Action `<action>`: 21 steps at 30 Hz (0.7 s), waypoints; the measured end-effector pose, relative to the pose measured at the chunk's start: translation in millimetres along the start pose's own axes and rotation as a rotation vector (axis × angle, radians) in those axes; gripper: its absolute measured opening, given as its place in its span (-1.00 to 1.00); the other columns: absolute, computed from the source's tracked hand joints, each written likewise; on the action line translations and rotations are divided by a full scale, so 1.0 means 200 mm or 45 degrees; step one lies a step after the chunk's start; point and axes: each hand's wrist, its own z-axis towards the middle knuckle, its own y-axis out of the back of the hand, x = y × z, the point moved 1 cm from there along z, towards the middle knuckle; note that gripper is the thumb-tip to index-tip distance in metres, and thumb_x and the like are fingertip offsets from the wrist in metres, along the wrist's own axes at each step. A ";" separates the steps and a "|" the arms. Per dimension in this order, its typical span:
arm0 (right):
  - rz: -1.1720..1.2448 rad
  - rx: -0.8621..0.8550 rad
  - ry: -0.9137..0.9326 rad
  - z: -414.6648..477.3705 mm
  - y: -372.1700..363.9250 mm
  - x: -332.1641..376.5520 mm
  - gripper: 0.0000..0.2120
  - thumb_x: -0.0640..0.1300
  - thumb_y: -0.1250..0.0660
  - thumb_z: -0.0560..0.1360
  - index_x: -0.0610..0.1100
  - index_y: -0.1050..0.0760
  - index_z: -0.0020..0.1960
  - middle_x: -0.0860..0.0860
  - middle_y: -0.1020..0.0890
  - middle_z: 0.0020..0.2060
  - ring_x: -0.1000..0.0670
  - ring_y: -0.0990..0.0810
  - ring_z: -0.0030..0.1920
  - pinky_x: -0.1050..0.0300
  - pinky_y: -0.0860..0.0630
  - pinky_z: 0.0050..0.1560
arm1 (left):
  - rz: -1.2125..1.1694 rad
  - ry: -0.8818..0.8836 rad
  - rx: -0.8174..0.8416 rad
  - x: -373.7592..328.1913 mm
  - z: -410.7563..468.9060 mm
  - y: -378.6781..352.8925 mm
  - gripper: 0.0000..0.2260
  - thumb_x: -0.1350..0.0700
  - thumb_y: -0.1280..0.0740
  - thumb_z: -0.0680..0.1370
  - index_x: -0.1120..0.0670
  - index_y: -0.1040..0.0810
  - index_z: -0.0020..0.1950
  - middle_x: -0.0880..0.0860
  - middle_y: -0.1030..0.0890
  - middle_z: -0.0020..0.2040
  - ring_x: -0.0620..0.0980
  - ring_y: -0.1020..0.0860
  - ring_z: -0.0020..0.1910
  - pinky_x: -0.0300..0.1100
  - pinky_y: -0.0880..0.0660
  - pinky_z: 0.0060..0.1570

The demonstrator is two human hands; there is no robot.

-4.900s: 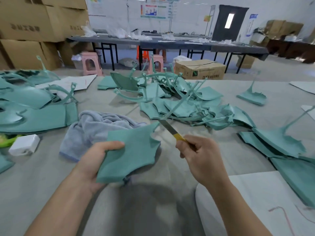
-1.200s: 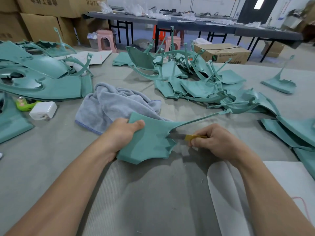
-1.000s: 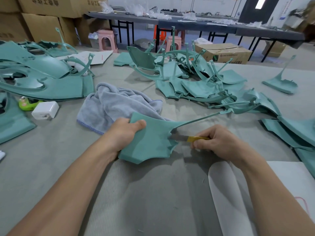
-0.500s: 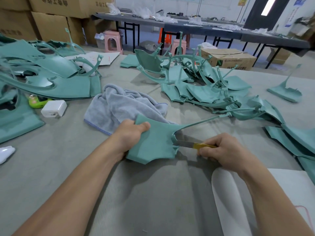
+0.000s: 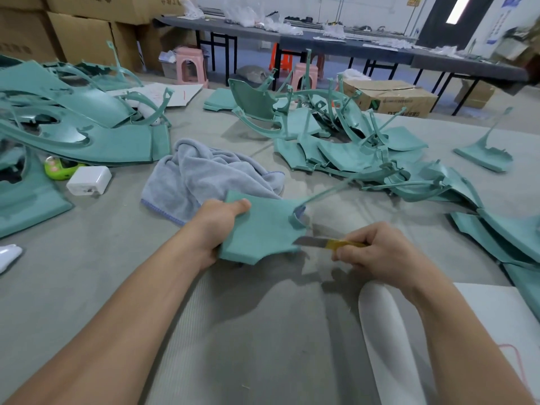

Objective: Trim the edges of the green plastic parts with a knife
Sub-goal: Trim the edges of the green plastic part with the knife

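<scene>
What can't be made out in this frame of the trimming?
Head view only:
- Left hand fingers: hidden under the green part.
- Knife handle: covered by the right hand.
- Part's thin stem: motion-blurred.
- Box lettering: too small.

Wide bench (image 5: pixel 87 287) under grey felt covering, ribbed grey mat (image 5: pixel 248 346) laid on the near part. Crumpled grey towel (image 5: pixel 204 173) lying mid-bench. Beyond it, a tangled heap of green plastic parts (image 5: pixel 336 141). More large green pieces stacked at far left (image 5: pixel 87 127), a lone one far right (image 5: pixel 485 156), flat ones overlapping at the right edge (image 5: pixel 508 232). Small white box (image 5: pixel 89 180) beside a lime-green object (image 5: pixel 58 169), tucked partly under the left stack. White sheet (image 5: pixel 394 346) curling up at near right. White card (image 5: pixel 175 93) at the back, behind the left stack.
</scene>
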 end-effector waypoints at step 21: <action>0.398 -0.212 0.404 -0.04 -0.30 0.27 -0.72 -0.02 -0.46 0.48 -0.14 -0.60 -0.34 -0.03 -0.44 -0.55 0.12 -0.29 -0.49 0.18 -0.22 -0.44 | -0.634 0.092 -0.071 -0.05 -0.05 -0.07 -0.80 0.14 -0.24 0.67 0.18 -0.52 -0.11 0.05 -0.60 -0.50 -0.07 -0.51 -0.64 -0.41 -0.26 -0.68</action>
